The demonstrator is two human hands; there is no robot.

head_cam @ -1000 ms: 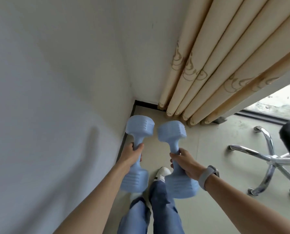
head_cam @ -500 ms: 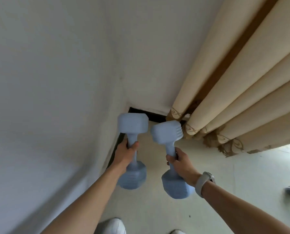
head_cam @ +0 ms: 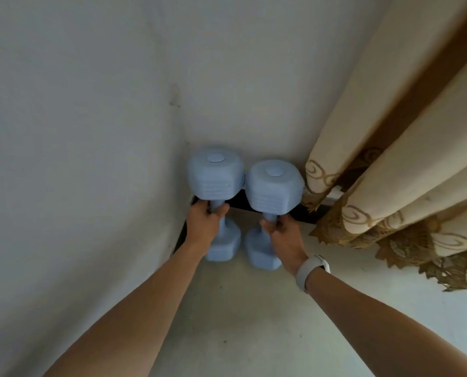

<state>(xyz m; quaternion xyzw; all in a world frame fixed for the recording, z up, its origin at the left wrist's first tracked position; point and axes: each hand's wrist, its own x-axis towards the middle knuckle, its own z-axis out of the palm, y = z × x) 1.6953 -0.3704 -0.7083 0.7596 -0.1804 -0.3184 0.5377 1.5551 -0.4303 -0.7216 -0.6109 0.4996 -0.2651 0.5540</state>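
Pale walls [head_cam: 91,131] meet in a corner above a light floor [head_cam: 240,308], with a black skirting board [head_cam: 303,213] along the bottom and a cream curtain [head_cam: 390,131] with a brown lace hem hanging on the right. Two light blue dumbbells stand upright side by side in that corner, their upper heads almost touching. The left hand [head_cam: 203,223] grips the handle of the left dumbbell [head_cam: 214,172] just under its upper head, fingers curled round the bar and thumb across the front. The right hand [head_cam: 284,238] grips the handle of the right dumbbell [head_cam: 271,186] the same way, fingers wrapped tight below the upper head, a white watch [head_cam: 311,270] on the wrist. Both lower heads sit low by the floor, close to the left wall; whether they rest on it is hard to tell. Each hand hides most of its handle, and the right wrist covers part of the right lower head
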